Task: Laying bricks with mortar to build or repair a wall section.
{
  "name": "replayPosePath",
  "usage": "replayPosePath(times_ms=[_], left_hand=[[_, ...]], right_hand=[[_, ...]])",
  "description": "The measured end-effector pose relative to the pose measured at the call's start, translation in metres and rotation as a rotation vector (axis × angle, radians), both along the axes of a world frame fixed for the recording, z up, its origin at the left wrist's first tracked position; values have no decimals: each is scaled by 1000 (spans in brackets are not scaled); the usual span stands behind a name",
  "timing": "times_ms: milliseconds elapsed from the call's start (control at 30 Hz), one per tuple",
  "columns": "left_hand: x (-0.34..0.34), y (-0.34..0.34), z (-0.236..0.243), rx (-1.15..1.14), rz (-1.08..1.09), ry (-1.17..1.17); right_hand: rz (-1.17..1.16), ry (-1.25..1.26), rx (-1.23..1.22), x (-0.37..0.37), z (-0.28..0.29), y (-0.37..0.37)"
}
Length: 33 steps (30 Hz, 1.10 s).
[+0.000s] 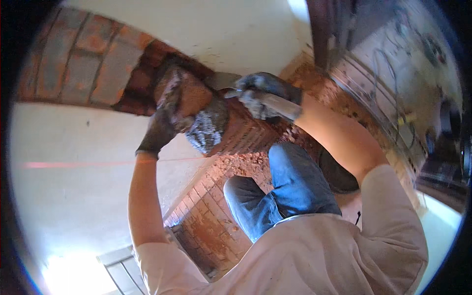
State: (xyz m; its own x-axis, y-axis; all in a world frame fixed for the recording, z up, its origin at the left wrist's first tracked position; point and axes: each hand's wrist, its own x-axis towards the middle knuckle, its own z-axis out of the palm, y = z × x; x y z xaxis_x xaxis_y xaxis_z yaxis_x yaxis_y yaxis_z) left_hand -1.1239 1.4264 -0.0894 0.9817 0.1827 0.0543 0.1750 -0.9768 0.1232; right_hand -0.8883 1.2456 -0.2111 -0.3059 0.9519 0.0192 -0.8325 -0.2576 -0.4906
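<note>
My left hand (162,128), in a dark glove, is closed around the side of a reddish brick (194,98) with dark wet mortar along its edge. Below the brick shows a shiny grey patch of wet mortar (206,128). My right hand (268,93), also gloved and smeared grey, is closed on a trowel (231,93); a bit of its metal shows just right of the brick, and most of its blade cannot be made out. Both hands are at a gap in the wall, where laid brickwork (81,64) ends at the left in a dark, rough recess.
Pale plastered wall (98,142) borders the brickwork, and a thin red line crosses it. Ridged red blocks (250,135) stand beneath the hands. Rubble (246,162) covers the floor by my bent knees. A dark round container (337,172) is beside my right knee; cables (388,73) lie far right.
</note>
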Motion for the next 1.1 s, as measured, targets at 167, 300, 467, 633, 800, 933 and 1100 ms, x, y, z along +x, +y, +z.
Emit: replayPosePath(times_ms=[167,300,467,633,800,933,1100], left_hand=[[-10,3,-1,30,123,48],[-14,2,-4,65,83,-66],[-21,13,-15,13,143,-66],[-47,23,-8,23,288,-677],[-130,11,-10,12,699,-557],[-276,-31,-22,-164,928,-76],[-464,-183,19,-203,1081,835]], right_hand=[[-116,-44,-143,-13,35,-54],[-242,-313,-27,-24,45,-118],[-492,-506,-481,-57,-4,-240],[-418,-877,-1019,-107,-31,-372],[169,-2211,-709,-98,-96,-391],[-37,-2085,-772,-87,-79,-367],[-149,-1890,-872,-87,23,-318]])
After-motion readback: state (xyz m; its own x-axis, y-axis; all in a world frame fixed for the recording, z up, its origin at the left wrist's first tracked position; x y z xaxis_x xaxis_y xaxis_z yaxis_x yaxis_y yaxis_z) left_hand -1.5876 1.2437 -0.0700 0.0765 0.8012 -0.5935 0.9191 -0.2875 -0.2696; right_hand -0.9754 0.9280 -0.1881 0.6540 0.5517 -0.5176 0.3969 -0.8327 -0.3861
